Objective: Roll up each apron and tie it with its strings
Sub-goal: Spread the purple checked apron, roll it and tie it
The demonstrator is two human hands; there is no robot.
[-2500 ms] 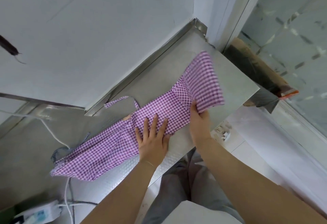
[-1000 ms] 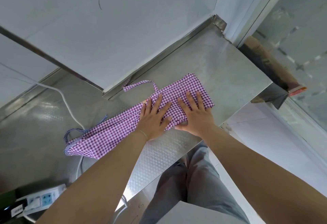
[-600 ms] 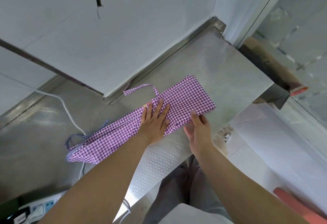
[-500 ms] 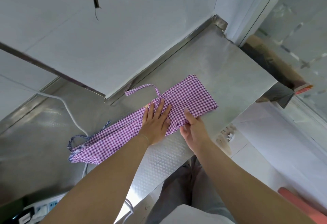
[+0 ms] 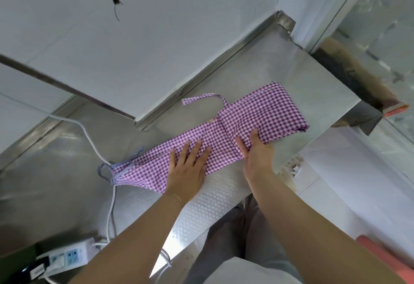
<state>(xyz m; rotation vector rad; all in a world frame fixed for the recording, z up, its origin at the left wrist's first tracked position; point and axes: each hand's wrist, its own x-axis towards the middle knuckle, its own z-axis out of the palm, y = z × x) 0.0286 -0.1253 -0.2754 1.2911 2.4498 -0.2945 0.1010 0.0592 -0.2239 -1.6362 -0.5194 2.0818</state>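
Note:
A purple-and-white checked apron (image 5: 266,113) lies folded into a long strip across the steel counter (image 5: 313,86). Its right end is doubled over into a thicker pad. One checked string (image 5: 201,99) loops out at the back, and blue striped strings (image 5: 107,171) trail off the left end. My left hand (image 5: 187,171) presses flat on the strip's middle with fingers spread. My right hand (image 5: 257,149) grips the near edge of the doubled part, thumb on top and some fingers hidden under the cloth.
A white cable (image 5: 89,135) runs under the apron's left end to a power strip (image 5: 67,256) at the lower left. The counter's front edge passes just below my hands. A white wall rises behind, and a cardboard piece (image 5: 358,82) leans at the right end.
The right end was folded over and pressed flat with both palms. Since then my left hand has slid left along the strip, and my right hand has taken hold of the fold's near edge.

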